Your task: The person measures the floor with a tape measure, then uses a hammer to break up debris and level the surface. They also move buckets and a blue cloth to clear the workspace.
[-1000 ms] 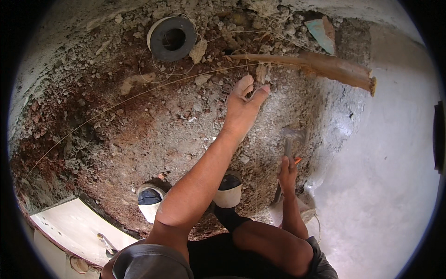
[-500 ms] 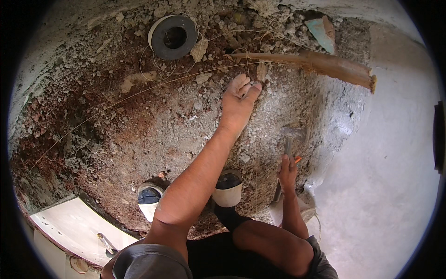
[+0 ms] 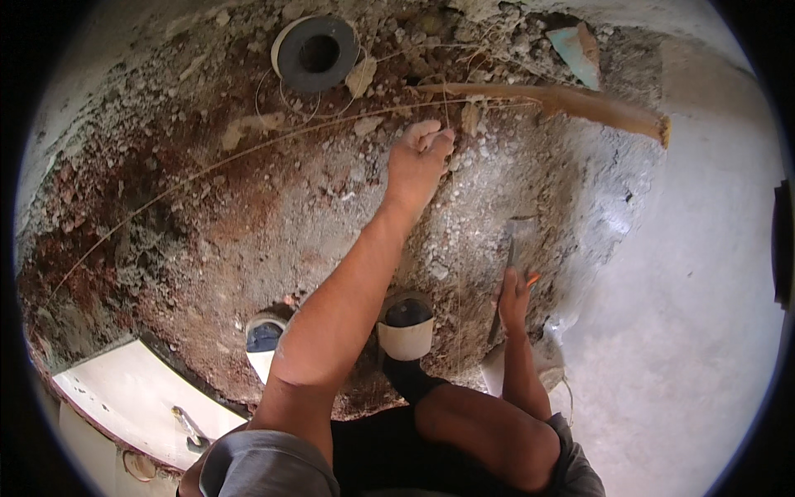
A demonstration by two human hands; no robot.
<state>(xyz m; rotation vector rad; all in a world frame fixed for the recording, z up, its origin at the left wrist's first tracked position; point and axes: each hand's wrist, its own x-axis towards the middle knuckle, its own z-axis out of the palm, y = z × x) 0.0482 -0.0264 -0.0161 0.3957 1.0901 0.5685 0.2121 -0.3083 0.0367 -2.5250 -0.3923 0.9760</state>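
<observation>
My left hand (image 3: 416,166) reaches out over the rubble, thumb and fingers pinched on a thin string (image 3: 447,109). The string runs from the fingertips up to a long pale cord (image 3: 190,176) stretched across the ground in front of a split wooden pole (image 3: 580,110). Lower down to the right, my right hand (image 3: 513,300) is closed round the handle of a hammer (image 3: 517,236), its metal head pointing away from me. A small orange-tipped stick (image 3: 532,280) shows beside those fingers; its other end is hidden.
A round dark-faced spool (image 3: 317,53) with loose loops of cord lies at the far left. Broken stones and a turquoise-faced chunk (image 3: 577,55) lie at the back. Smooth grey floor (image 3: 671,290) spreads on the right. A white panel (image 3: 137,398) bearing a tool is at lower left.
My left hand has shifted slightly left and away, still pinching the string. The hammer's head has turned and risen a little in my right hand.
</observation>
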